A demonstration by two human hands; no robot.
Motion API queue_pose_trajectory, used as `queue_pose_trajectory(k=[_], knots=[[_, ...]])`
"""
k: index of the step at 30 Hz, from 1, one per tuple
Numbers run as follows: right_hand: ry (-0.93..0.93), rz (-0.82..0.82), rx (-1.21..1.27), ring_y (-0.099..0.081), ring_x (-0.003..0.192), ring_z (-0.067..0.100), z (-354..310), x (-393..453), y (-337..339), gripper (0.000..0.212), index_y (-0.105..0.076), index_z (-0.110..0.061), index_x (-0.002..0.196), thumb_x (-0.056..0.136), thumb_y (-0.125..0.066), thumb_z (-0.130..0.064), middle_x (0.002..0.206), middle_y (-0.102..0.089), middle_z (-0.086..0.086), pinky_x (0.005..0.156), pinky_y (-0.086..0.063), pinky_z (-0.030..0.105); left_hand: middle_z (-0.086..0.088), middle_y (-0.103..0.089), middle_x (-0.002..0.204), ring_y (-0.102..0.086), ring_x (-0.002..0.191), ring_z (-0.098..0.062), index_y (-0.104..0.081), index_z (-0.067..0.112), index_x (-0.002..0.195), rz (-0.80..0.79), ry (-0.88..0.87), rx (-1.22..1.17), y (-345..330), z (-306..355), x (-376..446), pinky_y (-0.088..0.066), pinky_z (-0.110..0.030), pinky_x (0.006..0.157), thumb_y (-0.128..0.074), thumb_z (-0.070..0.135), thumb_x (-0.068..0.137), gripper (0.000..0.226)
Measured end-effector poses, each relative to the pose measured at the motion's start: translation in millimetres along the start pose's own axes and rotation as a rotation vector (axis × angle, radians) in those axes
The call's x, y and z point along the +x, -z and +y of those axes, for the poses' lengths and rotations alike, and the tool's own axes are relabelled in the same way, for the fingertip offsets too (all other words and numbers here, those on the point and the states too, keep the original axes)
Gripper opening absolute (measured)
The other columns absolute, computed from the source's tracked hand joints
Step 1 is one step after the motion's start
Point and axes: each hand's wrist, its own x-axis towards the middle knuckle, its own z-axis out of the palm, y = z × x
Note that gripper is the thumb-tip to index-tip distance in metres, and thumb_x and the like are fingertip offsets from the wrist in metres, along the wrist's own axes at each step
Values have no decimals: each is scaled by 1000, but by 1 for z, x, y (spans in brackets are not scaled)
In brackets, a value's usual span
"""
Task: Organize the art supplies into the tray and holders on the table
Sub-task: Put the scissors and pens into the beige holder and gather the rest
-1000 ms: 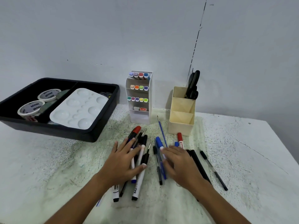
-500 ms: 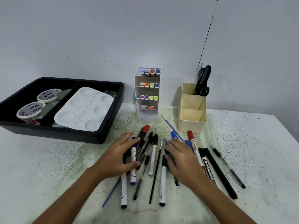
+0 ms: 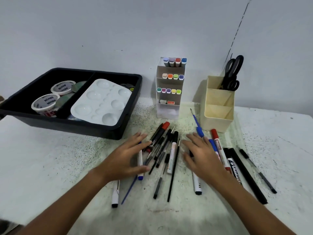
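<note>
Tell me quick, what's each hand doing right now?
Left hand: open, fingers spread over the pens.
Right hand: open, resting on the markers.

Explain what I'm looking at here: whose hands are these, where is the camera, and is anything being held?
There is no machine: a person works with bare hands, filmed by one camera worn on the head, looking down. The left hand and right hand lie flat with spread fingers on a loose pile of pens and markers on the white table; neither holds anything. Behind stand a black tray with a white palette, a white marker rack and a cream holder with scissors.
</note>
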Motion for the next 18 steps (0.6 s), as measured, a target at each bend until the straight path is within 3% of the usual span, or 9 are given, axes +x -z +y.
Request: queue_pose_trajectory(k=[4,8,13,18], knots=[[95,-123,78,-44,134,32,-33,4,-9,48,-57,-18,132,91,-44,-39,138,-55,10,109,-31,51,2,-19,161,-12,150,-15,-38,28,148,-30,-68,115,-8,-8,-12,-24,-43,116,-57,65,87,74],[142,-256,31,-31,142,29,-38,4,-20,62,-50,-20,139,91,-29,-52,146,-47,8,115,-18,46,-4,-31,157,-22,147,-15,-45,18,145,22,-76,134,-5,-18,-17,-29,-36,117,-61,55,89,69],[147,-251,79,-35,140,27,-25,8,-13,56,-59,-17,131,90,-39,-50,142,-52,9,115,-17,43,-6,-41,151,-27,145,-15,-52,13,138,30,-86,147,-2,-21,-10,-29,-36,116,-61,49,88,63],[76,-267,227,-26,144,18,-13,13,1,49,-53,-20,137,91,-63,-35,148,-43,1,117,-11,30,-10,-60,131,-48,131,-22,-63,9,125,83,-154,234,-1,-17,5,-44,-42,105,-59,41,91,47]])
